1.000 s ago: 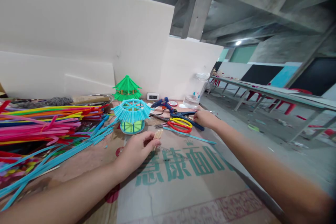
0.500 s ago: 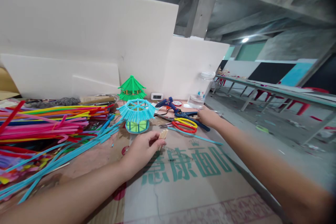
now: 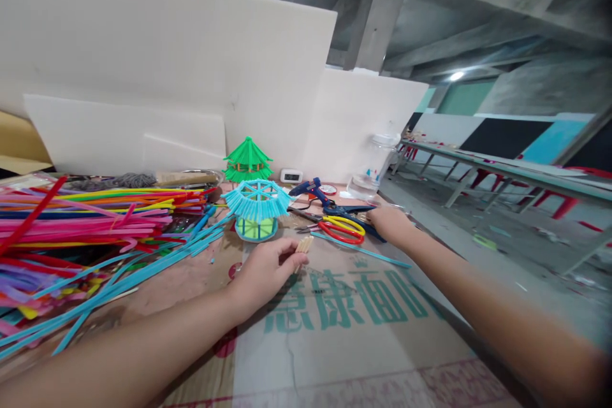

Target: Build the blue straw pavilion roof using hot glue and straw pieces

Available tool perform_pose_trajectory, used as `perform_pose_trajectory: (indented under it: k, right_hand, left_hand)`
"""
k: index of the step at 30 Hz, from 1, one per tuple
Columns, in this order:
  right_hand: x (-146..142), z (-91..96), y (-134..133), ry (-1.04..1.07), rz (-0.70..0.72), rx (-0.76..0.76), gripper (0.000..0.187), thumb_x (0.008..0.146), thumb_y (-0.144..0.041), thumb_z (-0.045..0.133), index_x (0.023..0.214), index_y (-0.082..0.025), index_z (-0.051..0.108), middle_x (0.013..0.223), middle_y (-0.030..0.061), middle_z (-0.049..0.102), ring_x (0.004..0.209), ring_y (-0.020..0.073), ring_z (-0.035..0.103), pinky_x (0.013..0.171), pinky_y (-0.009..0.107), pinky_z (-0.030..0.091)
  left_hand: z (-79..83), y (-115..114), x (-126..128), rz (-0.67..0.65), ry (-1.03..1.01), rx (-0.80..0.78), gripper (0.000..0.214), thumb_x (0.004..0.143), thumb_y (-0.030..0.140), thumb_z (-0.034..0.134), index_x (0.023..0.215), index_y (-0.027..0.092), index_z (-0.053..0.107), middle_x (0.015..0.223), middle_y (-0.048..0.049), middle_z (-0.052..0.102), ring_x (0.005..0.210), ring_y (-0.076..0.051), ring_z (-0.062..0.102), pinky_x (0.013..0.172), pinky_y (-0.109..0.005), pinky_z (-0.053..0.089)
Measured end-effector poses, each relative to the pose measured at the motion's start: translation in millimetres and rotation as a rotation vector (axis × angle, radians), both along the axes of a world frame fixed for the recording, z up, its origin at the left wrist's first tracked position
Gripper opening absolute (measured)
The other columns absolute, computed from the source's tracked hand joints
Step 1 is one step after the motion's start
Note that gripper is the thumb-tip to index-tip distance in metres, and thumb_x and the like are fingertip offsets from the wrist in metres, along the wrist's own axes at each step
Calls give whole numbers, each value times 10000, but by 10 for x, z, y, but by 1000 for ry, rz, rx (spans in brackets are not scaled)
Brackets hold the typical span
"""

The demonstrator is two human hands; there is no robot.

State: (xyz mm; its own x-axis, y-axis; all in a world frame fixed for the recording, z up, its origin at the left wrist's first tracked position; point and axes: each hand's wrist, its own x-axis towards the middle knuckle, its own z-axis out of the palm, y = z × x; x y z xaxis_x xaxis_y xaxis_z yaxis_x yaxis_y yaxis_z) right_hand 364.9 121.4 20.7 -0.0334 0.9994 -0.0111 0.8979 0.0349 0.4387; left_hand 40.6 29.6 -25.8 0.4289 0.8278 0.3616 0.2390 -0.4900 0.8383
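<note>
My left hand [image 3: 270, 271] pinches a small bundle of short wooden sticks [image 3: 304, 245], held upright above the cardboard. Just behind it stands a small model pavilion [image 3: 257, 207] with a light blue roof and a green base. My right hand [image 3: 391, 224] reaches to the right edge of the table, beside a dark blue-handled tool [image 3: 375, 232]. Its fingers are curled downward, and what they grip, if anything, is hidden. Between the hands lie scissors with red and yellow handles [image 3: 342, 229] and a blue glue gun [image 3: 308, 187].
Colourful pipe cleaners [image 3: 95, 217] are heaped on the left, with long light blue ones [image 3: 143, 277] stretching forward. A green-roofed model [image 3: 248, 159], a small digital clock [image 3: 291, 176] and a clear plastic jar [image 3: 370, 169] stand along the white foam boards [image 3: 167, 64]. Printed cardboard [image 3: 354, 357] covers the front.
The view has shifted slightly, so everything sits a little further right. My left hand still holds the sticks, and my right hand stays by the blue-handled tool.
</note>
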Motion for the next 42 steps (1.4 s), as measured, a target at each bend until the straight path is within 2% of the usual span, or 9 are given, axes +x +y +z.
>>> perform_pose_trajectory:
  k: [5, 9, 15, 20, 24, 26, 30, 36, 42]
  right_hand:
    - [18, -16, 101, 42, -46, -31, 348, 930, -343, 591, 1210, -137, 579, 1200, 107, 605, 1019, 214, 623, 860, 416, 540]
    - [20, -31, 110, 109, -56, -25, 320, 938, -356, 576, 1153, -121, 606, 1141, 105, 634, 986, 206, 636, 855, 407, 536]
    - [-1, 220, -55, 272, -41, 114, 290, 940, -277, 484, 999, -38, 638, 999, 271, 682, 950, 333, 673, 780, 409, 491]
    - [-472, 428, -394, 568, 135, 58, 257, 966, -293, 366, 960, -177, 595, 943, 91, 731, 853, 196, 694, 725, 282, 505]
    - [-1117, 219, -705, 1434, 392, -233, 121, 901, -314, 479, 895, -205, 533, 818, 40, 710, 779, 193, 689, 723, 318, 535]
    - [-1358, 63, -771, 1600, 431, -239, 96, 864, -307, 532, 864, -210, 534, 808, 26, 685, 765, 190, 670, 739, 339, 537]
    - [-1566, -184, -744, 1703, 424, -89, 91, 833, -290, 554, 873, -209, 541, 845, 22, 655, 762, 183, 636, 761, 360, 536]
    - [-1580, -400, -757, 1801, 433, -79, 143, 867, -325, 536, 943, -204, 531, 908, 27, 651, 827, 175, 629, 785, 337, 517]
    - [-1593, -461, -833, 1721, 444, -71, 114, 888, -264, 525, 984, -212, 490, 909, 28, 652, 801, 178, 641, 706, 306, 504]
  left_hand:
    - [2, -10, -5, -4, -5, 0, 228, 923, 350, 507, 798, 183, 599, 750, 17, 602, 723, -138, 562, 649, -226, 397]
    - [12, -10, -6, 3, 4, -9, 229, 918, 352, 511, 801, 180, 607, 757, 8, 611, 724, -144, 567, 647, -228, 404]
    - [11, 7, 4, 2, -25, -12, 231, 911, 349, 516, 791, 176, 610, 756, 4, 621, 732, -148, 580, 662, -231, 421]
    - [38, 3, 13, 16, -106, -64, 195, 897, 326, 539, 810, 169, 615, 777, 1, 633, 752, -149, 593, 679, -226, 435]
    - [50, 2, 13, 30, -138, -64, 179, 893, 318, 553, 847, 169, 641, 792, 2, 651, 753, -146, 593, 675, -221, 435]
    - [52, 4, 12, 29, -151, -55, 184, 900, 316, 545, 876, 171, 655, 820, -2, 669, 760, -147, 597, 676, -224, 439]
    - [62, 9, 12, 80, -176, -67, 187, 898, 308, 546, 880, 165, 665, 837, -10, 690, 757, -150, 611, 677, -229, 455]
    - [55, 44, 2, 162, -176, -36, 192, 884, 302, 564, 944, 164, 682, 931, -41, 716, 832, -175, 654, 745, -259, 501]
    - [6, 111, 12, 12, -223, -127, 237, 873, 270, 569, 1050, 146, 665, 1076, -88, 720, 979, -216, 672, 888, -335, 515]
